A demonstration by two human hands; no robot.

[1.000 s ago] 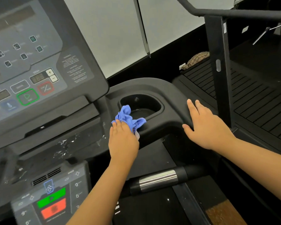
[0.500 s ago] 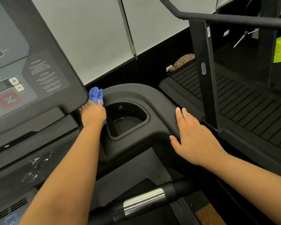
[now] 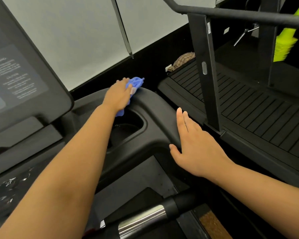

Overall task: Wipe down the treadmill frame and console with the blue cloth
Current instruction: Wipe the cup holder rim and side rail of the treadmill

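Observation:
The blue cloth (image 3: 136, 83) is bunched under my left hand (image 3: 118, 96), which presses it onto the far top edge of the black treadmill frame (image 3: 160, 107), just beyond the cup holder (image 3: 128, 128). Part of the cloth hangs down below my palm toward the cup holder. My right hand (image 3: 195, 145) lies flat with fingers together on the frame's right edge, holding nothing. The console (image 3: 24, 83) with its grey warning panel rises at the left.
A neighbouring treadmill with a slatted deck (image 3: 248, 107) and a black upright post (image 3: 207, 66) stands close on the right. A chrome grip handle (image 3: 141, 219) lies near the bottom. A brown checked cloth (image 3: 183, 60) sits by the wall, and a yellow-green object (image 3: 286, 44) at the far right.
My left hand swept the blue cloth from the cup holder's near-left side, up along the console's edge, to the far rim of the frame. My right hand stayed on the frame.

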